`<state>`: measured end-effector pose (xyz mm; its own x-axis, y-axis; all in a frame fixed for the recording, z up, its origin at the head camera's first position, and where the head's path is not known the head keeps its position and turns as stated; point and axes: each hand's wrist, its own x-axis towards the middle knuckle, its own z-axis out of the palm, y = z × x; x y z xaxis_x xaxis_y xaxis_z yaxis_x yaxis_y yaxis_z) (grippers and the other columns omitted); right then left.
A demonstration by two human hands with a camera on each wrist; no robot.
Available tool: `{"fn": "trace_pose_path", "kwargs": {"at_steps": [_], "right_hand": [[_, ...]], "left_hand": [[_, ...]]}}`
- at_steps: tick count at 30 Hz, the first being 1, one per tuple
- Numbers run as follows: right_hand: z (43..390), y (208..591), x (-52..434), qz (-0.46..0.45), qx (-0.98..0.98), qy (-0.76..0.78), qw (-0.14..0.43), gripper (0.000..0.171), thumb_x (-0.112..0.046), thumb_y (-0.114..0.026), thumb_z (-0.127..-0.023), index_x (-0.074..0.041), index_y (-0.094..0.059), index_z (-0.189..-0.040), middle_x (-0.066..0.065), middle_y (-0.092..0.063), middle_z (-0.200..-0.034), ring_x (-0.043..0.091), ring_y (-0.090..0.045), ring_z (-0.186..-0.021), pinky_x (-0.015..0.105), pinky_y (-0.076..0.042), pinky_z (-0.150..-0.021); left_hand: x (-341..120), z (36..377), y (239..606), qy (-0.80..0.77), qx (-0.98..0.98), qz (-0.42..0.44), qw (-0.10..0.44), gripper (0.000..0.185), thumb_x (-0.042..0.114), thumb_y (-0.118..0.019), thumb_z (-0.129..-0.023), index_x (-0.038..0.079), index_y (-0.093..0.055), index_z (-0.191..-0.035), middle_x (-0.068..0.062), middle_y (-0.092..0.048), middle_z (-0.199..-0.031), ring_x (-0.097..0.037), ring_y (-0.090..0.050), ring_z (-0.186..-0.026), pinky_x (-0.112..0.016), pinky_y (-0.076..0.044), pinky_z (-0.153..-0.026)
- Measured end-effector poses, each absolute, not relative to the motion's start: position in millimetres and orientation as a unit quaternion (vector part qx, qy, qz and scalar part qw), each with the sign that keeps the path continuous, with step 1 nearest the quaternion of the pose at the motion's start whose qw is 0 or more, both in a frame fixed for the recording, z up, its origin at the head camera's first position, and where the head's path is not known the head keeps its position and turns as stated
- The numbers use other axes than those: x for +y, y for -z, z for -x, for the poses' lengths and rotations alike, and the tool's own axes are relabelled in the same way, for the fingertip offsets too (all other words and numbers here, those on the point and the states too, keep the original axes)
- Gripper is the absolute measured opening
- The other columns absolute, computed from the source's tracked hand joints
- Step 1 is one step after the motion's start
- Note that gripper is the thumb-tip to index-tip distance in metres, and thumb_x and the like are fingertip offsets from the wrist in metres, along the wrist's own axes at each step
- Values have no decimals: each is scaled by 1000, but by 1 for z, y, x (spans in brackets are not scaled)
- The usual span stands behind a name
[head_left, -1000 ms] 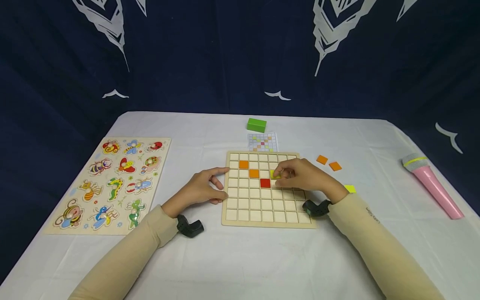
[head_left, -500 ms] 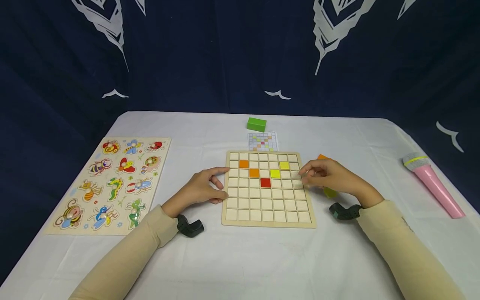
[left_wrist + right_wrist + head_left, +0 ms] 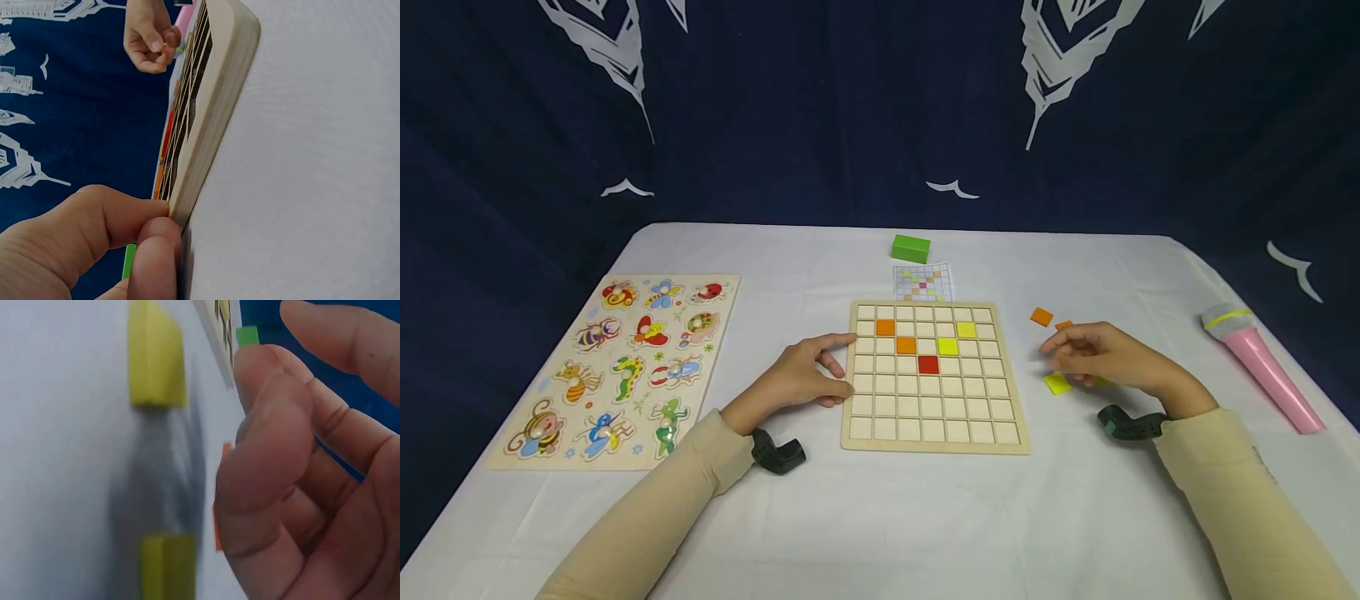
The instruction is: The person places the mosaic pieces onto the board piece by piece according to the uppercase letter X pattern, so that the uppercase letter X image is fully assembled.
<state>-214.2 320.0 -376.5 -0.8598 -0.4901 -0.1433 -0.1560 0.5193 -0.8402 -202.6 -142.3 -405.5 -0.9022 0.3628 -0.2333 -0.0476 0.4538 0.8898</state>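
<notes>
A wooden grid board (image 3: pixel 936 448) lies mid-table with two orange tiles (image 3: pixel 885 327), a red tile (image 3: pixel 928 364) and two yellow tiles (image 3: pixel 948 347) set in its cells. My left hand (image 3: pixel 805 375) rests against the board's left edge; in the left wrist view its thumb and a finger (image 3: pixel 94 237) press on the board's side (image 3: pixel 219 94). My right hand (image 3: pixel 1093 357) hovers right of the board, fingers loosely curled and holding nothing. It is just above a loose yellow tile (image 3: pixel 1057 383). The right wrist view shows two yellow tiles (image 3: pixel 156 356) on the cloth beside the fingers (image 3: pixel 281 462).
Two loose orange tiles (image 3: pixel 1041 317) lie beyond the right hand. A pattern card (image 3: pixel 923 283) and a green block (image 3: pixel 911 247) sit behind the board. An insect peg puzzle (image 3: pixel 617 367) lies at the left, a pink toy microphone (image 3: pixel 1262 371) at the right edge.
The right hand left a yellow tile in a board cell, then drew back to the right, off the board, to the loose tiles. The left hand stayed put.
</notes>
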Motion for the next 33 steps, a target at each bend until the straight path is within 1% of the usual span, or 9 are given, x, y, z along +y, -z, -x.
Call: {"fn": "trace_pose_path", "kwargs": {"at_steps": [3,7,10,13,15,19,23,33], "right_hand": [[216,382,328,185,849,458,188,26,4,-65,-104,18,-64,-125,-1,-69,-92,13,-56,-68,25,-52,-56],[218,388,338,200,828,486,195,25,10,-67,-99,20,-64,-122,-3,-70,-94,9,-57,-70,20,-50,-56],[218,391,343,226,813,499,197,25,14,-70,-94,16,-68,-120,-1,-70,-93,7,-59,-73,17,-51,-61],[218,393,347,247,809,494,200,28,13,-75,-91,11,-72,-119,0,-69,-93,8,-61,-76,17,-54,-67],[218,394,348,256,810,487,203,30,13,-77,-90,10,-73,-119,2,-68,-93,9,-61,-76,18,-55,-69],[217,394,349,258,816,475,205,32,13,-79,-87,13,-71,-118,2,-65,-92,11,-57,-72,19,-53,-64],[217,393,348,260,827,456,198,31,12,-81,-86,13,-72,-116,2,-63,-88,10,-55,-70,20,-50,-60],[218,396,348,275,837,442,171,24,15,-82,-84,10,-74,-107,0,-64,-82,9,-56,-71,19,-50,-58]], "left_hand": [[-142,203,406,-517,827,-95,201,84,-3,-85,-84,6,-51,-161,-15,-66,-102,-14,-74,-66,-29,-67,-65],[-142,203,406,-519,825,-96,201,84,-3,-85,-84,5,-51,-160,-15,-66,-101,-14,-74,-66,-29,-67,-64],[-143,203,406,-519,825,-96,202,84,-3,-85,-84,6,-51,-161,-15,-66,-101,-14,-74,-66,-29,-67,-64],[-143,203,406,-517,826,-96,201,84,-3,-85,-84,6,-52,-160,-14,-66,-102,-14,-74,-64,-29,-67,-64],[-143,202,406,-516,827,-97,201,83,-3,-85,-84,6,-52,-160,-15,-66,-102,-14,-74,-64,-29,-67,-64],[-143,202,407,-515,828,-101,199,83,-2,-85,-84,5,-52,-160,-15,-67,-102,-14,-73,-63,-29,-66,-64],[-143,203,408,-514,829,-102,198,83,-2,-85,-84,5,-52,-160,-14,-67,-102,-14,-73,-64,-29,-66,-64],[-143,203,406,-509,831,-101,198,84,-2,-85,-84,6,-52,-160,-14,-67,-102,-14,-73,-64,-28,-66,-64]]}}
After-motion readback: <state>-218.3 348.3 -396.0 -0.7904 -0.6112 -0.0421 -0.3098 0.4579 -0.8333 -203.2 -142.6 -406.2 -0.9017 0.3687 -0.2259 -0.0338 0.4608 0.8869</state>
